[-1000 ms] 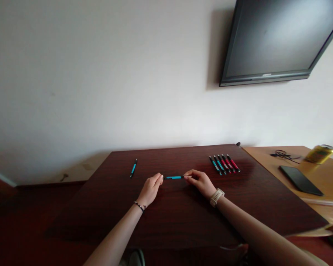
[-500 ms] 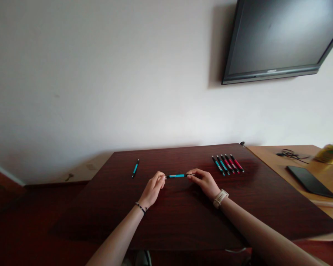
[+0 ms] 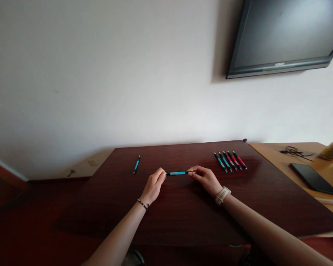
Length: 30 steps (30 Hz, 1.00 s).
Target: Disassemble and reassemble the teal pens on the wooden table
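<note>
A blue and black pen point(image 3: 177, 173) lies level between my two hands above the dark table. My left hand point(image 3: 154, 183) is closed on its left end, fingertips pinched together. With thumb and fingers, my right hand point(image 3: 206, 179) pinches the right end. To the left, a single blue and black pen point(image 3: 137, 164) rests on the tabletop. A row of several pens lies slanted at the right: blue ones point(image 3: 222, 162) on the left side, red ones point(image 3: 238, 160) on the right.
The dark wooden table point(image 3: 172, 221) meets the wall at its far edge. A lighter table point(image 3: 282, 147) adjoins on the right, bearing a black phone point(image 3: 314, 178), a coiled cable point(image 3: 295, 151) and a yellow can point(image 3: 332, 151). A television point(image 3: 285, 37) hangs above.
The view has shifted slightly, moving the room's contents a little up and right in the picture. Both hands keep their hold on the pen, with hardly any other change.
</note>
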{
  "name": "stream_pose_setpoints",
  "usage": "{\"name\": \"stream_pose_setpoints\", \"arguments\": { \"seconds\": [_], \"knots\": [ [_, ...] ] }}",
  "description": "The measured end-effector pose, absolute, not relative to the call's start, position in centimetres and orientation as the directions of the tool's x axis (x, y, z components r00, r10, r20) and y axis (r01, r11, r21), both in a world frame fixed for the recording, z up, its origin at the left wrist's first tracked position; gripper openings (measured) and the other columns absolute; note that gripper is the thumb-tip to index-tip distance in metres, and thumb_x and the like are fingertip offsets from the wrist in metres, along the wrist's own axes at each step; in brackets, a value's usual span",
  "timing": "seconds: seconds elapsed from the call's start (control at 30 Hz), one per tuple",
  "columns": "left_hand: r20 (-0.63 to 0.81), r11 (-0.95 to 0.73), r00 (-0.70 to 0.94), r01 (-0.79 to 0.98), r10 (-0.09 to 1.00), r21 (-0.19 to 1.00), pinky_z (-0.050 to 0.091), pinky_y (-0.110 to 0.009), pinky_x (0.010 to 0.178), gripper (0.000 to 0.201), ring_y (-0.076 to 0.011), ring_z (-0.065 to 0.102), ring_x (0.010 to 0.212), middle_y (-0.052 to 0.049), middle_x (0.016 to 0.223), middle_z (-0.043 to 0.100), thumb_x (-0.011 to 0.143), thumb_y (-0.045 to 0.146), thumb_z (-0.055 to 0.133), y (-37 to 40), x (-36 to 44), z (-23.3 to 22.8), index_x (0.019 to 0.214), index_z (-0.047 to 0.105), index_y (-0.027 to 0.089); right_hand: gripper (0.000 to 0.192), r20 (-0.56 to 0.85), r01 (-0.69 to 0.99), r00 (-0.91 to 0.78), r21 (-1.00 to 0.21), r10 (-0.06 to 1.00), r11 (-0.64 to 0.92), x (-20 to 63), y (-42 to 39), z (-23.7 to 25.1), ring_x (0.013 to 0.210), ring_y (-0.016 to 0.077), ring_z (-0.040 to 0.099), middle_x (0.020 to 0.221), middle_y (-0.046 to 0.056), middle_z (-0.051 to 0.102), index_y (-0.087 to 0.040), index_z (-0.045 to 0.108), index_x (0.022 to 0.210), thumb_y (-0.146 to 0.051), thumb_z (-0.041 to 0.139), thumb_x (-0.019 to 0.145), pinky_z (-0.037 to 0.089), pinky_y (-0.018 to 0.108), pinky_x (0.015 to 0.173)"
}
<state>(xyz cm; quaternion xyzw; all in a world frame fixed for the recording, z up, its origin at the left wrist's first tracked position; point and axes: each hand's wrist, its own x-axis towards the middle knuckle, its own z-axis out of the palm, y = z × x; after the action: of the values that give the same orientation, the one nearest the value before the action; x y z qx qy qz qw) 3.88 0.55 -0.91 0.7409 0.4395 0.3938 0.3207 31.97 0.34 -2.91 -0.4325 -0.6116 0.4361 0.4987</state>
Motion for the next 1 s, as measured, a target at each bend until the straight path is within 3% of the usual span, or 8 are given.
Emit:
{"name": "stream_pose_setpoints", "arguments": {
  "seconds": [0.2,0.4,1.0],
  "knots": [
    [0.280,-0.357,0.237,0.410,0.930,0.839,0.035,-0.027,0.065,0.045,-0.0132,0.044,0.063,0.003,0.067,0.045,0.107,0.050,0.038,0.57,4.04,-1.07,0.074,0.046,0.020,0.034,0.224,0.112,-0.134,-0.965,0.966,0.239,31.86,0.18,-2.87,0.092,0.0232,0.071,0.102,0.007,0.078,-0.020,0.077,0.102,-0.050,0.078,0.085,0.055,0.034,0.083],
    [0.275,-0.364,0.301,0.295,0.913,0.884,0.043,-0.026,0.070,0.028,-0.0145,0.053,0.069,0.002,0.075,0.055,0.105,0.047,0.045,0.47,4.12,-0.80,0.098,0.053,0.021,0.034,0.220,0.113,-0.114,-0.966,0.969,0.232,31.86,0.12,-2.78,0.096,0.0247,0.071,0.103,0.007,0.078,-0.020,0.077,0.100,-0.051,0.078,0.084,0.055,0.035,0.086],
    [0.299,-0.386,0.279,0.349,0.913,0.854,0.043,-0.025,0.067,0.027,-0.0132,0.053,0.066,0.003,0.074,0.054,0.106,0.044,0.043,0.42,4.09,-0.76,0.092,0.050,0.022,0.035,0.224,0.112,-0.107,-0.965,0.969,0.236,31.70,0.09,-2.72,0.092,0.0239,0.070,0.101,0.007,0.078,-0.020,0.077,0.100,-0.052,0.078,0.084,0.055,0.035,0.084]
  ]
}}
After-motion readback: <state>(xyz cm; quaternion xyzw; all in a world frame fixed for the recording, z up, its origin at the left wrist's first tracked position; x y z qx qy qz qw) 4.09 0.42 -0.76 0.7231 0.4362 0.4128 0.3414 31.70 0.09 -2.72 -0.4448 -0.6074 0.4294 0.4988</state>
